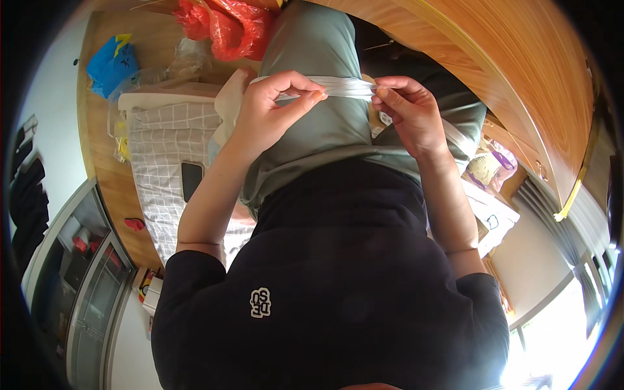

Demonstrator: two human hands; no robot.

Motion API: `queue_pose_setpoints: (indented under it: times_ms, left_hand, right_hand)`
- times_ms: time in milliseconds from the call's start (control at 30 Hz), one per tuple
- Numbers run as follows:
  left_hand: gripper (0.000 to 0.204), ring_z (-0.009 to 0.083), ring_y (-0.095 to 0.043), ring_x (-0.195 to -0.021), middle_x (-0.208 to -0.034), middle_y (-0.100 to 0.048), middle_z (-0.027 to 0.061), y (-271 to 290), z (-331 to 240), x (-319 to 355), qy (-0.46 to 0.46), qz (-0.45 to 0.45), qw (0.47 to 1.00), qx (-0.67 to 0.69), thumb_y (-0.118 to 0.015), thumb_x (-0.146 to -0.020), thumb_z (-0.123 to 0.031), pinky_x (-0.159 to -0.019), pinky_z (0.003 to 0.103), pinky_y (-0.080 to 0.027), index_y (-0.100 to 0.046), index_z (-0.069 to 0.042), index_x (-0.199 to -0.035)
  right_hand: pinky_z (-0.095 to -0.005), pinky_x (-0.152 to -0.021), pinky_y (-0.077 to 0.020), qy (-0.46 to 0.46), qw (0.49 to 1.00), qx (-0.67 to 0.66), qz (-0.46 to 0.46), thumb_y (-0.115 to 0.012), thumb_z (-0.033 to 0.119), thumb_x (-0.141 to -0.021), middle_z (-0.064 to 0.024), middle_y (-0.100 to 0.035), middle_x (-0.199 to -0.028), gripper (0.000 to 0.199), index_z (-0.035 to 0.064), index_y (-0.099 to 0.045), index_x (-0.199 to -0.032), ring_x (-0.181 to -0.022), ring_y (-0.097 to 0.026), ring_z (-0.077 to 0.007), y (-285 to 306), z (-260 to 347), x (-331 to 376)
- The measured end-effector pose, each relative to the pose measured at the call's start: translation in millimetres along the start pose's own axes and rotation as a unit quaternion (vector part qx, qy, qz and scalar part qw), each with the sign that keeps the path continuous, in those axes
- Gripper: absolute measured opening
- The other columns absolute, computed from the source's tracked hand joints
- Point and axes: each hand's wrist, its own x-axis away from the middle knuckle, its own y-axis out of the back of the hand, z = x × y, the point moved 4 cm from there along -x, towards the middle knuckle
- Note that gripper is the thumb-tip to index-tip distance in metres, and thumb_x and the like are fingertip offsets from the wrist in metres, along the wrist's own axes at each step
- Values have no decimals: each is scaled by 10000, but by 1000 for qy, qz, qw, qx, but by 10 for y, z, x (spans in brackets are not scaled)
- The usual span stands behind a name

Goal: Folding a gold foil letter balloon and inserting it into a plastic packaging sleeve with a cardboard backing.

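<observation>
A bundle of thin, glossy white strands (349, 87) stretches level between my two hands, above my grey-green trousers (312, 49). My left hand (276, 107) is closed, its thumb and index finger pinching near the strands' left part. Behind its fingers, part of the bundle is hidden. At the opposite end, my right hand (411, 110) grips the bundle between thumb and fingertips. The exact material of the strands cannot be made out.
Wooden furniture with a curved-looking edge (520, 84) rises close on the right. On the left, a dark phone (192, 181) lies on checked bedding (156, 156). Beyond are a red plastic bag (227, 29) and a blue bag (112, 67). A glass-doored cabinet (91, 305) stands lower left.
</observation>
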Motion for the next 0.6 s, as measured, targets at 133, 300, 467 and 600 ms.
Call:
queue_pose_setpoints:
  times_ms: [133,300,467,600]
  left_hand:
    - [71,105,-727,-921,-1008,-790,70,93,24,-1,13,-1,998,-58,-727,-970,-66,-827,253,-565,-740,-3,-1001]
    - [231,89,-674,-813,-934,-746,22,414,66,-90,-19,-210,973,-92,-817,-920,-174,-760,251,-515,-708,-23,-1058]
    - [310,82,-551,-712,-833,-645,-11,1167,474,-190,-181,-462,776,-389,-844,-902,-259,-660,253,-459,-678,-27,-1025]
    - [224,46,-526,-690,-833,-641,-19,1401,715,-228,21,-333,937,-104,-812,-926,-224,-642,235,-429,-693,-40,-970]
  right_hand:
    - [-311,-901,-596,5,1000,-3,6,-687,46,-1003,-94,-757,-1066,185,1,-712,-1180,-951,-724,-167,-31,-9,-48]
    - [-318,-917,-598,10,999,45,-26,-701,55,-998,-102,-758,-1066,174,-12,-718,-1158,-962,-729,-169,-74,72,-116]
    - [-299,-915,-593,36,991,120,-44,-711,49,-989,-99,-755,-1050,179,-21,-721,-1153,-965,-730,-160,-308,176,-244]
    - [-260,-896,-576,82,976,201,-22,-731,42,-971,-93,-758,-1021,179,-35,-730,-1132,-960,-721,-138,-604,254,-418]
